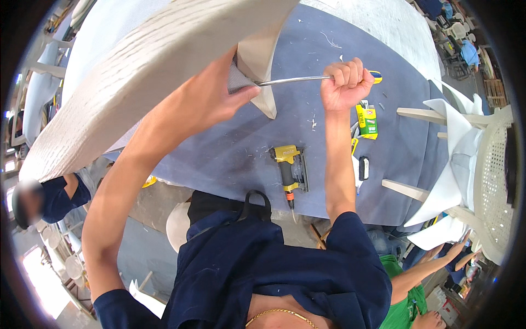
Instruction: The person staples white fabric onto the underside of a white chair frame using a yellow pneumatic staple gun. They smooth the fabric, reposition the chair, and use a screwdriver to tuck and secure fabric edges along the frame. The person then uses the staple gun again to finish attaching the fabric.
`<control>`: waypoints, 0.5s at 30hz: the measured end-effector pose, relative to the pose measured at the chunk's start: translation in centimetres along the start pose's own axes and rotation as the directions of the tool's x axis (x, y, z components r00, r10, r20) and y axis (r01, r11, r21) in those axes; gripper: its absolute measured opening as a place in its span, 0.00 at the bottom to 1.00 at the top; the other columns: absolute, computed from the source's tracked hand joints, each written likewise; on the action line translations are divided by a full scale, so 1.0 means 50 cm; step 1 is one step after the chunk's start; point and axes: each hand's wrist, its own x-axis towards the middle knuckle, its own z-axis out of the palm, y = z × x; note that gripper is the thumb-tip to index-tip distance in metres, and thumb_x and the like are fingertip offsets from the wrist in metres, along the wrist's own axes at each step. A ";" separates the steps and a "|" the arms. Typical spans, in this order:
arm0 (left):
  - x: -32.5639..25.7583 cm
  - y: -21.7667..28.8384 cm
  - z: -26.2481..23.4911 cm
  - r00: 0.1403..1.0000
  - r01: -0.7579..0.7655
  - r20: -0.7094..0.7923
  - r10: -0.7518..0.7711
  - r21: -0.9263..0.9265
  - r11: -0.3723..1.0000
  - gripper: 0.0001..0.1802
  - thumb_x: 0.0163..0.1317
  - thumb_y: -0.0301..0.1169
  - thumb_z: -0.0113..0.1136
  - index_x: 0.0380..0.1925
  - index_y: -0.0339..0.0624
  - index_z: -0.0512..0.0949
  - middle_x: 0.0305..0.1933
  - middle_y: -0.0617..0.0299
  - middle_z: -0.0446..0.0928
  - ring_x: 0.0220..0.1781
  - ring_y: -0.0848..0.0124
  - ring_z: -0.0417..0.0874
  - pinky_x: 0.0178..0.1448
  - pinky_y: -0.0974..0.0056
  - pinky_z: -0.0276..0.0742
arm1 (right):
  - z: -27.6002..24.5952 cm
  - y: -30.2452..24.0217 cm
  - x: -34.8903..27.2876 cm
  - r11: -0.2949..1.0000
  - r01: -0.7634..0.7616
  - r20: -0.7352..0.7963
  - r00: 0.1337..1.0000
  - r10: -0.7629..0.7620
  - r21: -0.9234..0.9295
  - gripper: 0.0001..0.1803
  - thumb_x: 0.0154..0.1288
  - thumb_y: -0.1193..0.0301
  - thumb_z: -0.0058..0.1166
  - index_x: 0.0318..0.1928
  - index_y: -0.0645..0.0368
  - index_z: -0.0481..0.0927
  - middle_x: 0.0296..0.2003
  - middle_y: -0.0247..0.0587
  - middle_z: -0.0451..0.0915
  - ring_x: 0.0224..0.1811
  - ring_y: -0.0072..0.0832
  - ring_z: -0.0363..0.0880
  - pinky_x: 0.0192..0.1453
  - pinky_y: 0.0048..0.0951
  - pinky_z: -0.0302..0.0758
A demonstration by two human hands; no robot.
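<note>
One slim steel-shafted tool with a yellow-and-black handle [296, 80] is gripped by the closed right fingers [344, 74], apparently for leverage. Beside the left fingers [245, 98], whose closure cannot be told, its tip is set at one grey woven fabric patch [236, 79], seemingly steadied. One gold-and-black staple gun [286, 171] is left nearer the body than both.

The pneumatic staple gun [286, 167] has a gold-toned metal body with a slight sheen and a matt black grip. Under it spreads a matt, smooth-looking blue-grey sheet [230, 151]. Beyond it, the screwdriver [296, 80] shows a bright, polished metal shaft. To its upper left, the pale chair frame [109, 90] looks like wood, roughly grooved, beside grey, finely textured cloth [236, 81]. To its upper right, the staple box [368, 122] looks like glossy printed card.
</note>
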 end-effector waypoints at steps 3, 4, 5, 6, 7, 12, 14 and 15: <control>-0.006 0.010 -0.006 0.990 0.102 0.095 -0.103 0.009 0.995 0.35 0.55 0.40 0.74 0.61 0.41 0.74 0.52 0.46 0.83 0.57 0.47 0.81 0.60 0.51 0.77 | 0.037 -0.004 -0.016 0.991 0.024 0.001 1.000 -0.024 -0.128 0.16 0.67 0.65 0.44 0.21 0.49 0.60 0.12 0.24 0.55 0.15 0.18 0.44 0.24 0.26 0.49; -0.005 0.013 -0.010 0.987 0.114 0.108 -0.116 0.028 0.993 0.36 0.56 0.39 0.73 0.64 0.42 0.72 0.51 0.47 0.83 0.55 0.47 0.82 0.57 0.51 0.78 | 0.054 -0.004 -0.022 0.983 0.037 -0.002 0.999 -0.038 -0.181 0.16 0.67 0.65 0.44 0.21 0.49 0.61 0.12 0.24 0.56 0.15 0.18 0.45 0.24 0.26 0.50; -0.004 0.016 -0.012 0.984 0.124 0.123 -0.129 0.047 0.991 0.38 0.58 0.39 0.72 0.68 0.44 0.69 0.50 0.47 0.83 0.52 0.47 0.83 0.55 0.52 0.80 | 0.062 -0.010 -0.032 0.963 0.041 0.069 0.997 -0.024 -0.268 0.15 0.67 0.65 0.44 0.22 0.50 0.61 0.13 0.25 0.57 0.16 0.18 0.47 0.27 0.26 0.53; 0.001 0.021 -0.013 0.987 0.106 0.113 -0.113 0.064 0.992 0.39 0.58 0.38 0.72 0.68 0.45 0.69 0.50 0.48 0.83 0.52 0.47 0.84 0.55 0.51 0.80 | 0.081 -0.004 -0.047 0.933 0.108 0.091 0.992 -0.082 -0.342 0.15 0.67 0.64 0.45 0.22 0.50 0.61 0.12 0.25 0.57 0.16 0.18 0.46 0.26 0.26 0.52; 0.000 0.019 -0.011 0.991 0.098 0.089 -0.104 0.065 0.993 0.37 0.56 0.39 0.73 0.66 0.45 0.71 0.51 0.48 0.83 0.55 0.48 0.82 0.59 0.50 0.75 | 0.105 0.009 -0.060 0.898 0.165 0.116 0.985 -0.128 -0.408 0.16 0.67 0.64 0.45 0.22 0.50 0.61 0.12 0.25 0.57 0.16 0.17 0.46 0.25 0.26 0.51; -0.002 0.015 0.000 0.997 0.069 -0.020 -0.068 0.019 0.997 0.29 0.50 0.43 0.76 0.52 0.41 0.84 0.54 0.48 0.85 0.71 0.53 0.74 0.83 0.43 0.50 | 0.198 0.061 -0.111 0.700 0.409 0.423 0.891 -0.167 -0.586 0.18 0.64 0.63 0.52 0.21 0.51 0.60 0.10 0.25 0.57 0.12 0.16 0.44 0.19 0.25 0.46; 0.009 0.026 0.000 0.999 0.005 -0.034 -0.002 0.104 0.995 0.29 0.50 0.43 0.76 0.52 0.41 0.84 0.54 0.49 0.85 0.72 0.54 0.74 0.83 0.43 0.50 | 0.236 0.048 -0.119 0.632 0.482 0.521 0.842 -0.141 -0.607 0.19 0.63 0.64 0.54 0.21 0.51 0.60 0.10 0.26 0.58 0.11 0.16 0.44 0.17 0.24 0.45; 0.013 0.029 -0.004 0.998 -0.043 -0.033 0.050 0.198 0.979 0.30 0.50 0.43 0.76 0.52 0.41 0.84 0.54 0.49 0.85 0.72 0.54 0.73 0.83 0.43 0.50 | 0.243 0.054 -0.111 0.631 0.479 0.538 0.835 -0.115 -0.610 0.20 0.63 0.65 0.55 0.20 0.52 0.60 0.10 0.27 0.58 0.11 0.17 0.45 0.16 0.24 0.48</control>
